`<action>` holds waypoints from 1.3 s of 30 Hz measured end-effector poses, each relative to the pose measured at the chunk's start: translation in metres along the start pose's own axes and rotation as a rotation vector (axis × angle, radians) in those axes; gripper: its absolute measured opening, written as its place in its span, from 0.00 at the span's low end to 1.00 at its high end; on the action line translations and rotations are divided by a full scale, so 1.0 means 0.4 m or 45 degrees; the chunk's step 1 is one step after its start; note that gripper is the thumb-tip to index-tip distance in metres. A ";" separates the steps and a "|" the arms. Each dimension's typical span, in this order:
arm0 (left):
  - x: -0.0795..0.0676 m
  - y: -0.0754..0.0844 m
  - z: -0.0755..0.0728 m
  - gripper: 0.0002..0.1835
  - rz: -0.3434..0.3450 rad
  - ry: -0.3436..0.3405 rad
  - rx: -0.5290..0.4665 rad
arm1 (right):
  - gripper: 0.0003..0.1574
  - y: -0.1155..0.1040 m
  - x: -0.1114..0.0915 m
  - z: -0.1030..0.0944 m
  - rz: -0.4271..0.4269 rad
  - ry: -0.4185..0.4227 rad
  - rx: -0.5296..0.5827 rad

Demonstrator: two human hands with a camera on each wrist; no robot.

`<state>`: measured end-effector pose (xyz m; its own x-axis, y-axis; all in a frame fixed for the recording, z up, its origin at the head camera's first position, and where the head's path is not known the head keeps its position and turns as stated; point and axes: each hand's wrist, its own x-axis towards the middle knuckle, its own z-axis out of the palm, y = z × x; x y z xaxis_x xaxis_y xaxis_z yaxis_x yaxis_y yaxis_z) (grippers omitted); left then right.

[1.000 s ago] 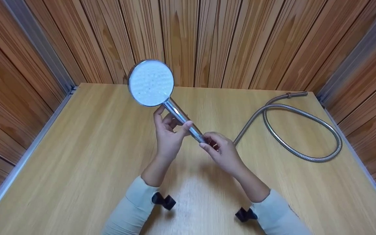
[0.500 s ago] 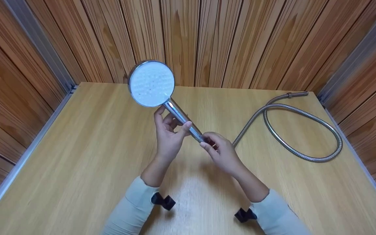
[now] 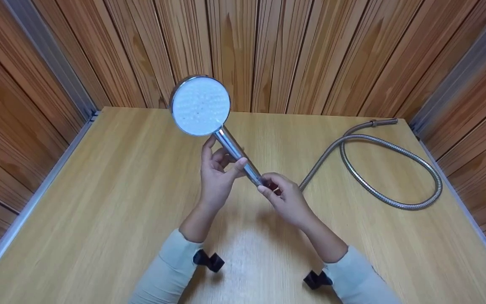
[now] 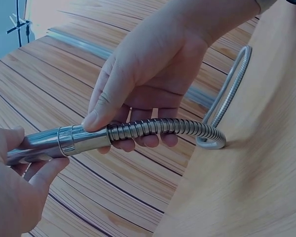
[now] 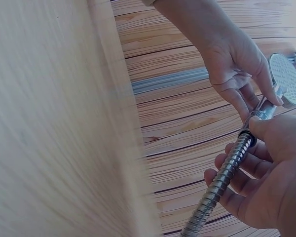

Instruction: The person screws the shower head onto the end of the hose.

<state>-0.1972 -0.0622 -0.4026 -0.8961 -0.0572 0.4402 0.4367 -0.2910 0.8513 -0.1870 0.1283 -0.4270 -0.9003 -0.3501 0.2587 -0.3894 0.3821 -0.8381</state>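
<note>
A chrome shower head (image 3: 201, 105) with a round white face is held up above the table, its handle slanting down to the right. My left hand (image 3: 217, 181) grips the handle between thumb and fingers. At the handle's lower end, my right hand (image 3: 287, 200) pinches the smooth metal nut (image 4: 92, 140) of a ribbed metal shower hose (image 4: 153, 127). In the left wrist view the nut sits against the handle's end in one line with it. How far the two are threaded together cannot be told. The hose runs under my right fingers and down to the table.
The hose's loop lies on the right of the wooden table (image 3: 99, 211). Its other end fitting (image 3: 384, 122) points to the back right corner. Wood-panelled walls (image 3: 268, 55) enclose the back and both sides.
The shower head has shifted slightly right and stands a little steeper, my left hand tilting with it. My right hand stays at the joint, almost unmoved. The hose loop lies as before.
</note>
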 end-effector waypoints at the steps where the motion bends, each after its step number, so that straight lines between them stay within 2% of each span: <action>1: 0.000 0.001 -0.001 0.41 -0.007 0.000 -0.014 | 0.14 0.000 -0.001 0.000 0.003 -0.003 0.005; 5: -0.003 0.003 -0.003 0.41 -0.010 0.005 -0.067 | 0.15 0.006 -0.002 -0.003 -0.008 -0.013 0.044; 10: -0.007 0.007 -0.006 0.40 0.002 0.009 -0.071 | 0.16 0.018 -0.005 -0.012 -0.042 -0.037 0.088; 18: -0.010 0.018 -0.011 0.41 0.039 0.011 -0.077 | 0.26 0.034 -0.014 -0.026 -0.109 -0.092 0.111; 25: -0.013 0.027 -0.021 0.41 0.061 0.038 -0.098 | 0.29 0.063 -0.020 -0.049 -0.181 -0.073 0.114; 33: -0.010 0.045 -0.034 0.39 0.036 0.113 -0.143 | 0.30 0.087 -0.028 -0.077 -0.107 -0.117 0.004; 39: -0.004 0.056 -0.048 0.37 0.024 0.180 -0.187 | 0.28 0.117 -0.028 -0.097 -0.042 -0.128 0.079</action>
<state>-0.1876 -0.0870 -0.3897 -0.8947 -0.1946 0.4021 0.4463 -0.4242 0.7879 -0.2027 0.1834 -0.4505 -0.8620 -0.4467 0.2398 -0.4028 0.3163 -0.8589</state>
